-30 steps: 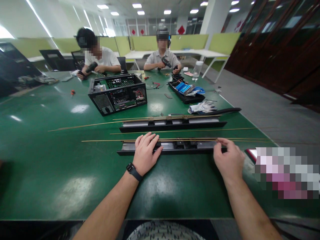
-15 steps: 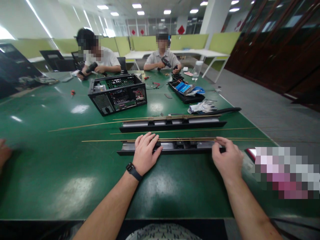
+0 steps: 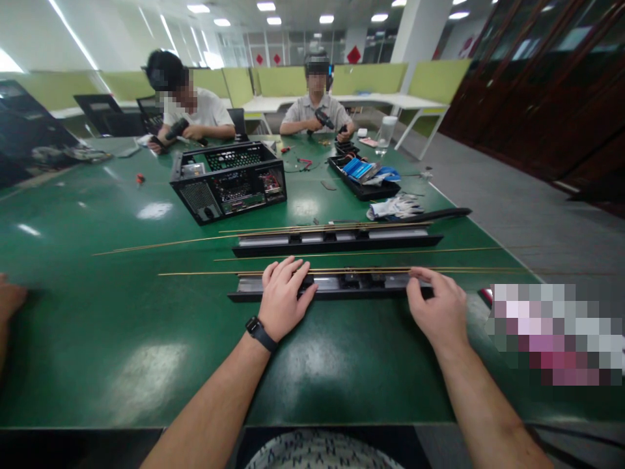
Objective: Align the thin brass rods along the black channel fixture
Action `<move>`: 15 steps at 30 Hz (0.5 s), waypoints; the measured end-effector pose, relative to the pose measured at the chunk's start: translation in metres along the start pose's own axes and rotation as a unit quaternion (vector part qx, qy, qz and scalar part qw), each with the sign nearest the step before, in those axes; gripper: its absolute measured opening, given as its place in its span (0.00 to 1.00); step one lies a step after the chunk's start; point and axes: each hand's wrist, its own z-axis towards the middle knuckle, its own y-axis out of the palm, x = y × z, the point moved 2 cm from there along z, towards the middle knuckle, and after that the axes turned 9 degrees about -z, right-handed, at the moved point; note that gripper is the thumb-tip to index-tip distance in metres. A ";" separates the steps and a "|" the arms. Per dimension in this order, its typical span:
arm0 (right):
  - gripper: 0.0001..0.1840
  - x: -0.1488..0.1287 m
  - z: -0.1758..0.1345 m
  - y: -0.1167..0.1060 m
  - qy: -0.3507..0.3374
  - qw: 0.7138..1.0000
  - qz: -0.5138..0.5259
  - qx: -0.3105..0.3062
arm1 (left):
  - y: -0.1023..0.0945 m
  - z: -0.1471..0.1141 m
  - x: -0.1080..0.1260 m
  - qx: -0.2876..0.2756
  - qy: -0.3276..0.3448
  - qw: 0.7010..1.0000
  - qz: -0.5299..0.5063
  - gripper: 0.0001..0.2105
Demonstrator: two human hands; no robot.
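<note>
Spread over the near black rail (image 3: pixel 366 294) is my left hand (image 3: pixel 287 296), its fingers stretched out and resting on the thin brass-coloured rods (image 3: pixel 200 274) and the rail's left part. My right hand (image 3: pixel 439 301) is at the rail's right end, thumb and forefinger curled in a pinch at the rods. Its fingertips partly hide what lies between them. The rods run lengthwise along the rail and stick out past both ends. Dark blocks (image 3: pixel 352 280) sit inside the rail. Behind it lies a single loose rod (image 3: pixel 469 250).
A second black rail (image 3: pixel 336 247) with rods lies farther back. Beyond are an open computer case (image 3: pixel 229 185), gloves (image 3: pixel 394 208) and a black tray (image 3: pixel 374 193). Two people with power drills (image 3: pixel 324 118) sit opposite. Another person's hand (image 3: pixel 10 296) is at the left edge.
My right hand has shifted slightly left along the rods. My left hand stays in place on the rail. The other person's hand at the left edge has come slightly farther into view.
</note>
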 end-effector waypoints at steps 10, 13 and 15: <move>0.18 0.012 0.003 0.003 0.100 0.995 -0.026 0.014 | 0.001 0.000 -0.001 0.000 0.008 1.000 0.002 0.20; 0.17 0.010 0.002 0.002 0.093 0.995 -0.016 0.016 | 0.001 0.000 -0.001 0.001 0.007 1.000 0.004 0.20; 0.17 0.005 0.001 0.001 0.070 0.997 -0.008 0.012 | 0.001 0.000 -0.001 0.000 0.008 1.000 0.004 0.19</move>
